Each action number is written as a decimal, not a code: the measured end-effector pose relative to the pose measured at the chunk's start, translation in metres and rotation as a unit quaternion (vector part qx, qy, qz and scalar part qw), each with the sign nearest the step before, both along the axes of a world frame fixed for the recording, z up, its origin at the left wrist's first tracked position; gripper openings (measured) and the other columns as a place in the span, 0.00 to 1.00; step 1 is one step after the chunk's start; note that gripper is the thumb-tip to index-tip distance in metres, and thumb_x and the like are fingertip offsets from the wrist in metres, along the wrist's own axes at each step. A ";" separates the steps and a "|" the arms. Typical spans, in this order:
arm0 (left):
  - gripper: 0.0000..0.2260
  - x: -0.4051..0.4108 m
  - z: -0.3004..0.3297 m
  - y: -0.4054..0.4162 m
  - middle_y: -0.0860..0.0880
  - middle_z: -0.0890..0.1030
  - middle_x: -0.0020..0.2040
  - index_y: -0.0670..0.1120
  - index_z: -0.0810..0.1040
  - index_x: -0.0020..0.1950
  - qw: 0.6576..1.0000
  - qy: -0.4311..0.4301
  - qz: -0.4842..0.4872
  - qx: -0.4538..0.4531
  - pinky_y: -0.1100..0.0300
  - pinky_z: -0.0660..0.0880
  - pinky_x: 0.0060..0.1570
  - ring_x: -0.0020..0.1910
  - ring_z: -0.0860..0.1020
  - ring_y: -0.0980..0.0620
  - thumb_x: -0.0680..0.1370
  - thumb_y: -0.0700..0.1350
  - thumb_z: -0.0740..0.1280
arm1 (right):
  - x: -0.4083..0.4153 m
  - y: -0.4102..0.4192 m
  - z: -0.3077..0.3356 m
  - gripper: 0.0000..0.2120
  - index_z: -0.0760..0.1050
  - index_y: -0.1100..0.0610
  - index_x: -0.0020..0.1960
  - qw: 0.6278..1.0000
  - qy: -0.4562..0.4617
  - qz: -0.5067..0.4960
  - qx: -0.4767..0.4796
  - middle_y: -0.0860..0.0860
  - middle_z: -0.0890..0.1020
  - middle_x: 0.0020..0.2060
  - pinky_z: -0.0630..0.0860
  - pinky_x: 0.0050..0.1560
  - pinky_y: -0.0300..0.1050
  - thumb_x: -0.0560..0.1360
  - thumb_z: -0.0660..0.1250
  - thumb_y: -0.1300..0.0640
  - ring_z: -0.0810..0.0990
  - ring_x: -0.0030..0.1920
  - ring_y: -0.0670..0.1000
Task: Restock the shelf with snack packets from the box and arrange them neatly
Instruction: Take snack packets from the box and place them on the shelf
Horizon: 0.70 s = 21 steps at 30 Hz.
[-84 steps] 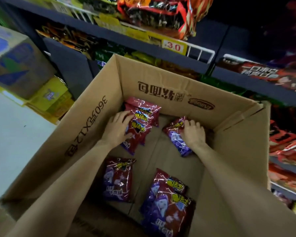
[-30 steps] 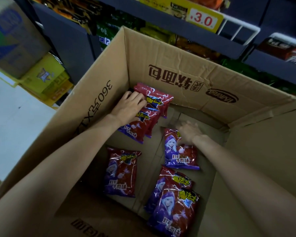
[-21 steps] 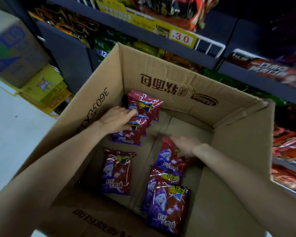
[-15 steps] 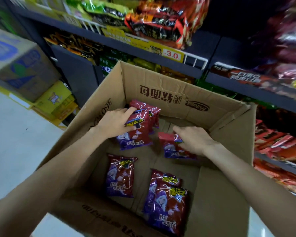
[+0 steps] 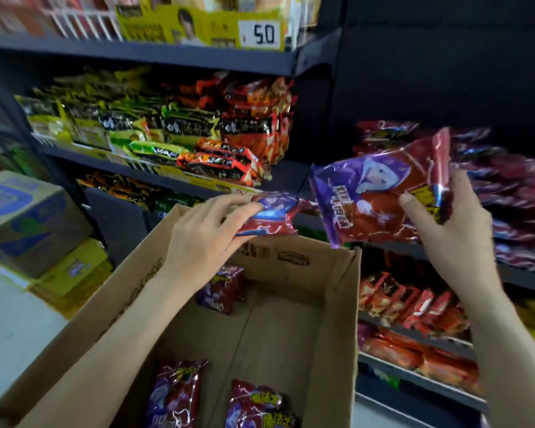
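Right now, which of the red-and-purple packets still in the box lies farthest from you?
The packet by the box's far wall, just below the left hand. The other two lie at the near end, at the bottom of the view.

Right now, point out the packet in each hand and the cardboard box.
Packet in left hand (image 5: pixel 267 219): head view, its purple-and-red face beyond the fingertips.
Packet in right hand (image 5: pixel 374 199): head view, middle of its front.
Cardboard box (image 5: pixel 337 319): head view, inner right wall.
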<state>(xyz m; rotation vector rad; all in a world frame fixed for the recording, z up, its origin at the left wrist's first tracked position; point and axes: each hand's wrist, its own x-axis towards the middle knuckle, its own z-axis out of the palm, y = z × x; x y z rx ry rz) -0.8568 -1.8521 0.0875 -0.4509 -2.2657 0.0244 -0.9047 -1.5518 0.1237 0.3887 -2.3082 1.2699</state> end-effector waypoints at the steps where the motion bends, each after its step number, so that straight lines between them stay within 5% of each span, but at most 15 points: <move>1: 0.24 -0.009 0.006 0.009 0.42 0.80 0.56 0.46 0.68 0.62 1.000 0.024 -0.017 -0.006 0.53 0.77 0.48 0.51 0.80 0.45 0.70 0.50 0.70 | -0.003 0.007 0.007 0.12 0.68 0.52 0.58 0.999 0.013 -0.017 -0.043 0.38 0.75 0.43 0.69 0.40 0.25 0.77 0.65 0.53 0.75 0.40 0.30; 5: 0.24 -0.062 0.018 0.039 0.42 0.79 0.57 0.46 0.68 0.63 0.996 0.070 -0.054 -0.021 0.53 0.76 0.51 0.53 0.79 0.44 0.71 0.47 0.72 | -0.031 0.018 0.029 0.10 0.68 0.56 0.57 0.990 0.033 -0.038 -0.131 0.38 0.74 0.41 0.67 0.36 0.21 0.78 0.64 0.56 0.73 0.37 0.27; 8: 0.26 -0.114 0.015 0.054 0.44 0.79 0.56 0.47 0.68 0.63 0.997 0.049 -0.047 -0.037 0.55 0.74 0.52 0.53 0.79 0.46 0.69 0.44 0.75 | -0.066 0.011 0.039 0.12 0.68 0.58 0.57 0.993 0.037 -0.032 -0.104 0.40 0.76 0.41 0.72 0.38 0.28 0.77 0.65 0.53 0.76 0.37 0.33; 12: 0.27 -0.159 0.001 0.065 0.47 0.79 0.56 0.49 0.67 0.63 0.997 -0.004 -0.041 -0.066 0.55 0.72 0.53 0.54 0.78 0.47 0.68 0.46 0.76 | -0.111 -0.012 0.045 0.13 0.68 0.58 0.57 0.996 0.085 -0.025 -0.027 0.49 0.79 0.45 0.74 0.44 0.44 0.76 0.66 0.55 0.79 0.44 0.48; 16: 0.25 -0.179 -0.018 0.061 0.48 0.79 0.56 0.49 0.70 0.64 0.997 -0.028 -0.015 -0.070 0.51 0.71 0.56 0.55 0.77 0.46 0.69 0.48 0.75 | -0.146 -0.042 0.037 0.12 0.70 0.60 0.56 0.986 0.145 -0.018 0.074 0.55 0.78 0.48 0.67 0.41 0.41 0.75 0.66 0.59 0.76 0.44 0.51; 21: 0.24 -0.183 -0.026 0.049 0.46 0.76 0.61 0.50 0.72 0.67 0.994 -0.077 -0.013 -0.070 0.47 0.68 0.60 0.61 0.73 0.45 0.71 0.47 0.72 | -0.170 -0.076 0.014 0.18 0.69 0.58 0.62 0.949 0.125 -0.004 0.289 0.57 0.76 0.52 0.71 0.41 0.48 0.74 0.67 0.59 0.76 0.50 0.59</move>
